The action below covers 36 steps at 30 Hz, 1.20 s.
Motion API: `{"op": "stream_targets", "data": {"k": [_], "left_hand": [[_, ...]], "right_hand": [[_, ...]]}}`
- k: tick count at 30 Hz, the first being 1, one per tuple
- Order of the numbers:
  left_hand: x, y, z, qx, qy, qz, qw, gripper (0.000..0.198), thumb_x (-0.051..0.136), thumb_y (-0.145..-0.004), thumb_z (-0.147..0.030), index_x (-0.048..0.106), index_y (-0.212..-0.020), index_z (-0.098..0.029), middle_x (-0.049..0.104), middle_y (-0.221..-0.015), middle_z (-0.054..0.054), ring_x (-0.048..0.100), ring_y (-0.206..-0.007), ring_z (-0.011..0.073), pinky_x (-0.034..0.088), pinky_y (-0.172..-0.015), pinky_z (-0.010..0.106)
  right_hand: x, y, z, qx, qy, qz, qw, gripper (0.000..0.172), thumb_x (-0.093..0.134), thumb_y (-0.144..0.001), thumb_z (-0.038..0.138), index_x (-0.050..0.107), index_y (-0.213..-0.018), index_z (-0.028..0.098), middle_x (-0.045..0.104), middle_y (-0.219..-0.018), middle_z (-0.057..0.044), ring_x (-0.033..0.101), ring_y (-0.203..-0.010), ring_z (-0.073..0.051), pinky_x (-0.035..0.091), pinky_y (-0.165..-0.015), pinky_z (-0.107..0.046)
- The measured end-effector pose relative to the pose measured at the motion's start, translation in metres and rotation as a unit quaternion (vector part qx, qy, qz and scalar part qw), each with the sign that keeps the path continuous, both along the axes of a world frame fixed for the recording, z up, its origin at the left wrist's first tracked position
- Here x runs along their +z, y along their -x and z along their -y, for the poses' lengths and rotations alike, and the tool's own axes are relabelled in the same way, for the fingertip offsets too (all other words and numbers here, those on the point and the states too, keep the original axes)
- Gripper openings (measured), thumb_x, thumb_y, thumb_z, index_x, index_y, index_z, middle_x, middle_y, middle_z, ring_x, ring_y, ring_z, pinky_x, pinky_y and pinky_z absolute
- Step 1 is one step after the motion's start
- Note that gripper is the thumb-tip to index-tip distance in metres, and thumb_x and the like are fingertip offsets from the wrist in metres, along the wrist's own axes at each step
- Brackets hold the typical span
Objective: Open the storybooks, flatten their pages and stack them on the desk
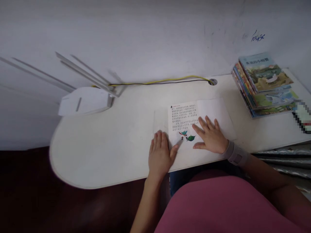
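Note:
An open book (183, 118) lies on the white table (97, 155), with printed text and a small picture of a green leaf on its left page and a mostly blank right page. My left hand (160, 155) rests flat at the book's lower left, over a transparent sheet or cover (160, 121), its thumb reaching onto the page edge. My right hand (211, 136) lies spread over the lower middle of the book, fingers apart, with a grey band around the wrist. Neither hand grasps anything.
A stack of picture books (267, 74) stands at the back right. At the far left sits a white router (85, 100) with long antennas. Yellow and black cables (157, 81) run along the wall to a round hole (213, 82). A blurred object (302, 115) lies at the right edge.

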<state>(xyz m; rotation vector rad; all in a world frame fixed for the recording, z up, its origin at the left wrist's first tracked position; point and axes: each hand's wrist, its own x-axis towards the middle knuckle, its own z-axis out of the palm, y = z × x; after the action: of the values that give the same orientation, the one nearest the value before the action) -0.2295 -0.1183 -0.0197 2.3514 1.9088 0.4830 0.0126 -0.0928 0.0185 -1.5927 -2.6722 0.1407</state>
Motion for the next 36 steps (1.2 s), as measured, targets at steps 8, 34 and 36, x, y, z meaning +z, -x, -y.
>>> {"op": "stream_targets", "data": {"k": [8, 34, 36], "left_hand": [[-0.002, 0.002, 0.000, -0.005, 0.002, 0.011, 1.000, 0.084, 0.023, -0.092, -0.063, 0.036, -0.140, 0.004, 0.034, -0.146, 0.030, 0.028, -0.138, 0.0412, 0.032, -0.107, 0.060], [0.088, -0.030, -0.028, 0.029, 0.232, 0.794, 0.561, 0.027, 0.071, -0.074, -0.033, 0.047, -0.070, -0.020, 0.067, -0.107, 0.007, 0.066, -0.086, 0.0164, 0.052, -0.068, 0.025], [0.100, -0.051, -0.032, -0.022, 0.256, 0.823, 0.506, 0.023, 0.069, -0.077, -0.029, 0.049, -0.071, -0.020, 0.067, -0.110, 0.008, 0.067, -0.092, 0.0179, 0.053, -0.071, 0.026]], "right_hand": [[-0.001, -0.008, 0.001, 0.020, -0.009, 0.012, 1.000, 0.087, 0.040, -0.080, 0.075, 0.031, -0.147, 0.021, 0.020, -0.156, -0.021, 0.019, -0.140, -0.046, 0.022, -0.103, -0.070], [0.040, -0.011, -0.018, 0.042, 0.153, -0.370, 0.915, 0.068, 0.046, -0.091, 0.054, 0.028, -0.145, 0.018, 0.054, -0.133, -0.019, 0.057, -0.118, -0.029, 0.050, -0.095, -0.049], [0.054, -0.020, -0.026, 0.026, 0.201, -0.462, 0.863, 0.072, 0.042, -0.091, 0.058, 0.017, -0.149, 0.023, 0.048, -0.141, -0.017, 0.054, -0.123, -0.027, 0.050, -0.095, -0.047]]}}
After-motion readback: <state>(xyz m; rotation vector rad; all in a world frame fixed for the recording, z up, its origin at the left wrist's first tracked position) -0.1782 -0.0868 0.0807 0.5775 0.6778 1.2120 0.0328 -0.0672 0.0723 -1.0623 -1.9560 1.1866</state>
